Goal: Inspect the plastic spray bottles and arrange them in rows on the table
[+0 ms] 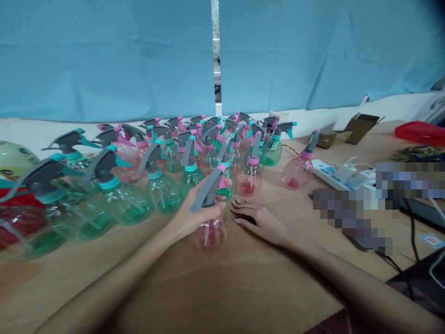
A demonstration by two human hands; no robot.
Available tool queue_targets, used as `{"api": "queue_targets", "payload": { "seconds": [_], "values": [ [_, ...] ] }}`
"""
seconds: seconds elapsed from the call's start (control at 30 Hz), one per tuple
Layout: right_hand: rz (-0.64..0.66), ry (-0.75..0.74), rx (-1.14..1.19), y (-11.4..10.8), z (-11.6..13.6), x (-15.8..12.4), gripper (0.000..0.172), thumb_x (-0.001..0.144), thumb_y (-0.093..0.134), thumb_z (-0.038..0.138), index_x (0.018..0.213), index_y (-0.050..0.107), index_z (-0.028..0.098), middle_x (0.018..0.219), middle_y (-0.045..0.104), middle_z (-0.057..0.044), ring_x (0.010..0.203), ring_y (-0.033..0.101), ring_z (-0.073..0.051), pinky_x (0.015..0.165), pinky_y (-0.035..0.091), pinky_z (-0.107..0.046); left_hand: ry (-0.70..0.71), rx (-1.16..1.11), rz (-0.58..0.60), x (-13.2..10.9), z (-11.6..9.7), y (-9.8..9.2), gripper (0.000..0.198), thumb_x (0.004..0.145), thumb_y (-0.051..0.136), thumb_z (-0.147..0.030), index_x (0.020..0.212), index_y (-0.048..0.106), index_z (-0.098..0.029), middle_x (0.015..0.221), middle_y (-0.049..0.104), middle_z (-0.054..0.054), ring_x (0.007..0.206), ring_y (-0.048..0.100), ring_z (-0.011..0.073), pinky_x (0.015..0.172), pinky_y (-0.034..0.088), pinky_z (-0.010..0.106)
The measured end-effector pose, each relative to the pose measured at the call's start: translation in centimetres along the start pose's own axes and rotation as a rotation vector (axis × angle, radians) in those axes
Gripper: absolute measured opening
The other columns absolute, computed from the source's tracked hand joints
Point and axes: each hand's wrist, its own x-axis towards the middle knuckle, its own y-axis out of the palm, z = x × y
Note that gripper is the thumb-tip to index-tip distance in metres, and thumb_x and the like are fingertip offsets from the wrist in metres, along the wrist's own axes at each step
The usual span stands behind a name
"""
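My left hand (200, 204) is wrapped round the neck of a pink spray bottle (210, 234) with a grey trigger head and a pink nozzle. This bottle stands upright on the table in front of me. My right hand (259, 218) rests palm down on the wooden table (250, 283), just right of the held bottle, fingers stretched out and nothing in it. Just beyond my right fingertips is another pink spray bottle (248, 178). Green spray bottles (164, 192) with turquoise collars stand to the left, close to my left forearm.
Several more green and pink spray bottles crowd the back of the table. A lone pink spray bottle (297, 169) stands to the right. Beyond it are a white power strip (328, 174) with cables, an opened cardboard box (361, 129) and a red bag (420, 133). A blue cloth (139, 60) hangs behind.
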Motion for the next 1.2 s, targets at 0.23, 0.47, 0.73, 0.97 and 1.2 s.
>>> {"api": "queue_targets", "payload": {
  "seconds": [0.23, 0.47, 0.73, 0.97, 1.2],
  "values": [
    [-0.003, -0.009, -0.003, 0.14, -0.09, -0.02, 0.035, 0.091, 0.048, 0.033, 0.121, 0.058, 0.02, 0.125, 0.059, -0.007, 0.121, 0.05, -0.02, 0.104, 0.039, -0.042, 0.003, 0.154, -0.07, -0.11, 0.12, 0.27, 0.03, 0.067, 0.056, -0.02, 0.097, 0.056, -0.022, 0.076, 0.064, 0.001, 0.066, 0.061, 0.0172, 0.059, 0.048, 0.028],
    [-0.005, -0.018, -0.001, 0.16, -0.13, 0.01, 0.035, 0.091, 0.048, 0.032, 0.123, 0.056, 0.022, 0.127, 0.058, -0.006, 0.123, 0.048, -0.021, 0.104, 0.039, -0.044, 0.106, 0.228, -0.081, -0.11, -0.14, 0.25, 0.019, 0.07, 0.052, -0.017, 0.088, 0.056, -0.021, 0.073, 0.061, -0.001, 0.073, 0.061, 0.0185, 0.067, 0.047, 0.031],
    [-0.011, -0.012, 0.003, 0.16, -0.11, -0.05, 0.035, 0.091, 0.048, 0.033, 0.122, 0.057, 0.022, 0.126, 0.058, -0.006, 0.122, 0.049, -0.021, 0.104, 0.039, -0.044, 0.107, 0.205, -0.075, -0.11, 0.31, 0.23, 0.016, 0.072, 0.054, -0.018, 0.087, 0.056, -0.021, 0.076, 0.06, -0.001, 0.062, 0.058, 0.0146, 0.061, 0.046, 0.029],
    [-0.009, -0.012, 0.002, 0.25, -0.24, -0.06, 0.035, 0.091, 0.047, 0.034, 0.122, 0.057, 0.023, 0.127, 0.058, -0.007, 0.122, 0.049, -0.021, 0.103, 0.039, -0.044, 0.04, 0.091, -0.047, 0.03, 0.46, 0.57, 0.043, 0.076, 0.059, -0.028, 0.119, 0.052, -0.023, 0.097, 0.062, 0.005, 0.08, 0.062, 0.0191, 0.068, 0.052, 0.031],
    [0.022, -0.013, -0.003, 0.15, -0.23, -0.1, 0.038, 0.09, 0.048, 0.037, 0.124, 0.056, 0.021, 0.128, 0.057, -0.007, 0.124, 0.047, -0.021, 0.105, 0.038, -0.043, 0.02, 0.096, -0.062, -0.07, 0.63, 0.62, 0.05, 0.075, 0.062, -0.03, 0.124, 0.051, -0.023, 0.096, 0.063, 0.007, 0.079, 0.063, 0.0194, 0.067, 0.054, 0.031]
  ]
}}
